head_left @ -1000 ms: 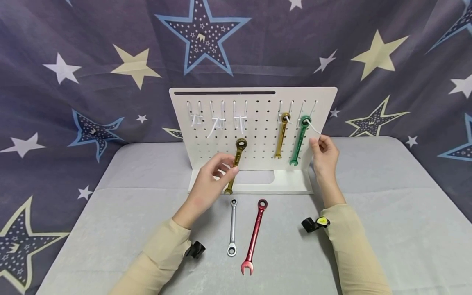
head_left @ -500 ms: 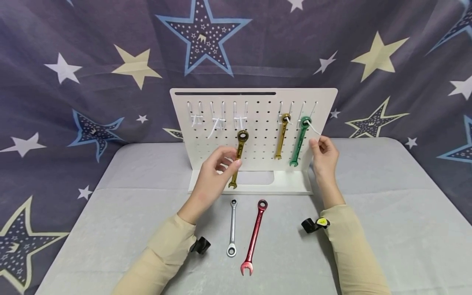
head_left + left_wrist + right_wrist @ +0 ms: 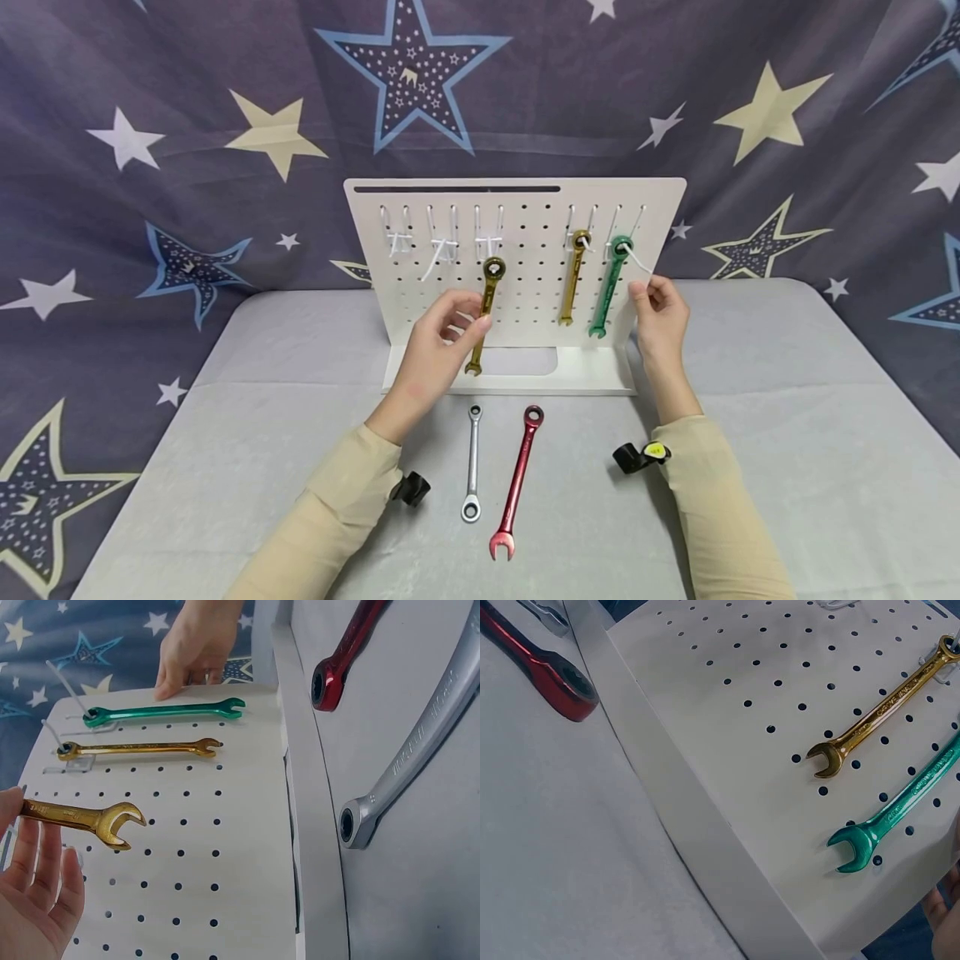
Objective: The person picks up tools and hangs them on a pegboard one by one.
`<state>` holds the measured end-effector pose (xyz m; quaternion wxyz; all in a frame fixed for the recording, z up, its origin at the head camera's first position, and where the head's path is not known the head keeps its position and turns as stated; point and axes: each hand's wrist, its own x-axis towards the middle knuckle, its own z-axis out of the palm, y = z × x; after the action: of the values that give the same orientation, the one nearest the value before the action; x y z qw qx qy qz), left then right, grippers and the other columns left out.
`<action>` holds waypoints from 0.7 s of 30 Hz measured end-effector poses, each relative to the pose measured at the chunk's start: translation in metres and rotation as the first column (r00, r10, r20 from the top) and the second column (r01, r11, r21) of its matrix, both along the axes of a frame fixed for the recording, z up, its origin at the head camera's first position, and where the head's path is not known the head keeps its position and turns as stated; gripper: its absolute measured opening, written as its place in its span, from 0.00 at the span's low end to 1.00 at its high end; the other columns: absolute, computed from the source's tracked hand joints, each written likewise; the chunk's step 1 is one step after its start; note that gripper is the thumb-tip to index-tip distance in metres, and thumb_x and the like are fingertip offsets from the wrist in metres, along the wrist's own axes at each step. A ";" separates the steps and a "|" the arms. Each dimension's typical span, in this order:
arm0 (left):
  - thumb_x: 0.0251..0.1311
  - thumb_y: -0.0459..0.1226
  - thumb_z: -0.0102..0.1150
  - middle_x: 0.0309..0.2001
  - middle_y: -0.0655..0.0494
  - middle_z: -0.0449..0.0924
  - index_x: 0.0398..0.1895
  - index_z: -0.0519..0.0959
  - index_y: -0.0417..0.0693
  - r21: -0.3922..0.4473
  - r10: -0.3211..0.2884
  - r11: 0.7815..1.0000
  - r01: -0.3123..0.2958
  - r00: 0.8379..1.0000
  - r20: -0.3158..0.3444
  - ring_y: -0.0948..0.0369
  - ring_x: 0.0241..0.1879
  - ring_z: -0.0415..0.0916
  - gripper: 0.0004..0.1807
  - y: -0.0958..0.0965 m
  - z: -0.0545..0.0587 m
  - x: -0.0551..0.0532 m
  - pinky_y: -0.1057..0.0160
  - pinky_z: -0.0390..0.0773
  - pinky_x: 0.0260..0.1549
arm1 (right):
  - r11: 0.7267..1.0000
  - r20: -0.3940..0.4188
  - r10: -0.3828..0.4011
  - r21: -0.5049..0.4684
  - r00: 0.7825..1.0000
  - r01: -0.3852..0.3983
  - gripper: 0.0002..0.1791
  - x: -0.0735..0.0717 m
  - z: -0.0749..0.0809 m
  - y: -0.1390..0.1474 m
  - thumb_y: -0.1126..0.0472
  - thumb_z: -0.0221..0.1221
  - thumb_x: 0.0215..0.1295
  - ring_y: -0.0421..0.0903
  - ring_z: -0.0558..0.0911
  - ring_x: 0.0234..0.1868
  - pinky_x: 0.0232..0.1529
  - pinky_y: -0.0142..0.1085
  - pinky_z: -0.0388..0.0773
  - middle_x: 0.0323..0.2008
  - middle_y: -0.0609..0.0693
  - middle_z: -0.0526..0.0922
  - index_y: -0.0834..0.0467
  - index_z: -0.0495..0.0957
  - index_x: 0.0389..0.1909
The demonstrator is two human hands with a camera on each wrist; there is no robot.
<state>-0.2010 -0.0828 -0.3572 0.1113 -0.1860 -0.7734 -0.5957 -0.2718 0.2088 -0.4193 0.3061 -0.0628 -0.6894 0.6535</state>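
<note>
My left hand point(image 3: 431, 346) pinches a dark gold ratcheting wrench point(image 3: 490, 292) between thumb and fingers. The wrench stands nearly upright, ring end up, just below the third white hook point(image 3: 489, 243) from the left; whether the hook tip enters the ring I cannot tell. Its open jaw end point(image 3: 118, 823) shows in the left wrist view. My right hand point(image 3: 662, 323) grips the right edge of the white pegboard point(image 3: 532, 292). Beside that hand, a green wrench point(image 3: 610, 290) and a smaller gold wrench point(image 3: 573, 282) hang from hooks by their ring ends.
A silver double-ring wrench point(image 3: 473, 462) and a red combination wrench point(image 3: 517, 483) lie on the grey cloth-covered table point(image 3: 300, 350) before the pegboard's base point(image 3: 585, 383). Two white hooks at the board's upper left, including the leftmost hook point(image 3: 397, 242), hold nothing. A star-patterned curtain point(image 3: 570, 92) hangs behind.
My left hand has raised the dark gold wrench, slightly rightward, bringing its ring end up to the third hook. My right hand has stayed at the board's edge.
</note>
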 end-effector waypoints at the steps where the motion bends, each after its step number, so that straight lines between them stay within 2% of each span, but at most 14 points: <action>1: 0.66 0.35 0.61 0.42 0.50 0.80 0.51 0.77 0.44 0.000 0.001 1.000 -0.001 1.000 0.003 0.57 0.38 0.75 0.12 0.000 0.000 0.000 0.61 0.73 0.39 | 1.000 0.001 0.001 -0.003 1.000 -0.001 0.10 0.000 0.000 0.000 0.61 0.62 0.65 0.36 0.73 0.31 0.36 0.25 0.70 0.26 0.36 0.76 0.64 0.77 0.40; 5: 0.67 0.35 0.61 0.42 0.50 0.80 0.52 0.77 0.45 -0.009 0.005 1.000 -0.005 1.000 0.010 0.57 0.39 0.75 0.12 0.001 -0.002 -0.003 0.60 0.73 0.39 | 1.000 0.001 0.006 -0.016 1.000 -0.006 0.07 -0.001 0.000 0.001 0.64 0.61 0.66 0.36 0.72 0.30 0.35 0.26 0.70 0.26 0.37 0.76 0.64 0.77 0.39; 12: 0.67 0.36 0.61 0.42 0.51 0.80 0.52 0.77 0.45 -0.028 0.028 0.999 -0.027 0.999 0.034 0.57 0.39 0.78 0.12 0.003 -0.003 -0.008 0.61 0.74 0.39 | 1.000 -0.010 -0.003 -0.013 1.000 0.003 0.09 -0.002 0.000 0.000 0.58 0.63 0.63 0.37 0.72 0.30 0.36 0.26 0.70 0.25 0.36 0.76 0.60 0.78 0.37; 21: 0.66 0.36 0.62 0.42 0.52 0.80 0.52 0.77 0.48 -0.047 0.063 0.997 -0.061 0.996 0.062 0.57 0.40 0.79 0.12 0.006 -0.001 -0.013 0.59 0.75 0.41 | 1.000 -0.038 -0.005 -0.011 0.999 0.004 0.09 -0.002 -0.001 0.000 0.58 0.63 0.63 0.37 0.72 0.29 0.35 0.26 0.69 0.25 0.36 0.76 0.61 0.78 0.36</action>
<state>-0.2145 -0.0770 -0.3580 0.1009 -0.1453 -0.7951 -0.5800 -0.2737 0.2087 -0.4206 0.3203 -0.0534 -0.6798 0.6576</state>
